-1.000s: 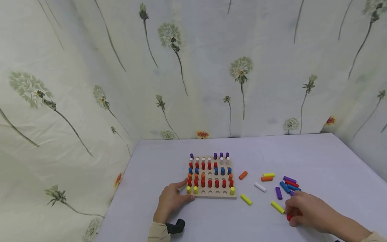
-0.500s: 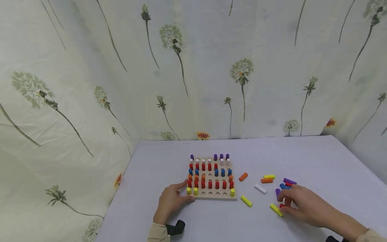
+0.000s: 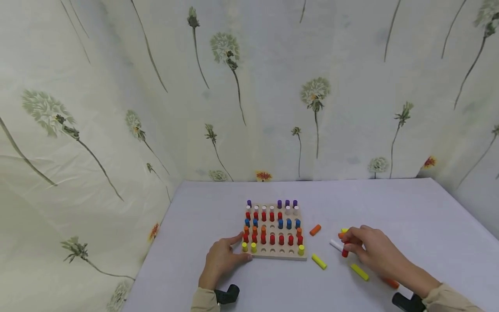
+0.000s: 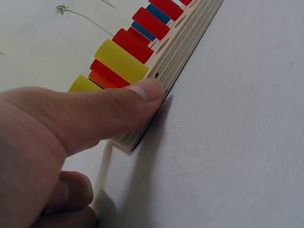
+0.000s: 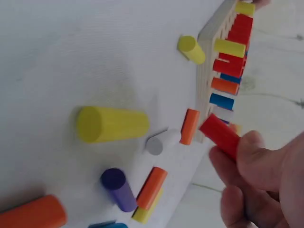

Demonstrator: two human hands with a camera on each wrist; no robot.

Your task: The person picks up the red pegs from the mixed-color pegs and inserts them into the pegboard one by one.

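Note:
A wooden pegboard (image 3: 278,256) stands on the table with rows of upright pegs in purple, white, red, blue, orange and yellow. Several holes in it hold no peg. My left hand (image 3: 222,261) grips the board's near left corner, with the thumb (image 4: 123,107) along the layered front edge and the index finger at the left side. To the right of the board, my right hand (image 3: 376,251) pinches a red peg (image 5: 219,134) between thumb and fingers, raised over the loose pegs. Most of the red peg's length shows beyond the fingertips.
Loose pegs lie right of the board: an orange peg (image 3: 315,230), a yellow peg (image 3: 319,261), another yellow peg (image 3: 360,272) and a white peg (image 3: 336,245). A purple peg (image 5: 118,190) and others are hidden under my right arm in the head view. Flowered cloth (image 3: 273,86) hangs behind.
My right hand has lifted the red peg and carried it left and away from me, towards the board. An orange peg now shows beneath the right forearm. The left hand keeps its place.

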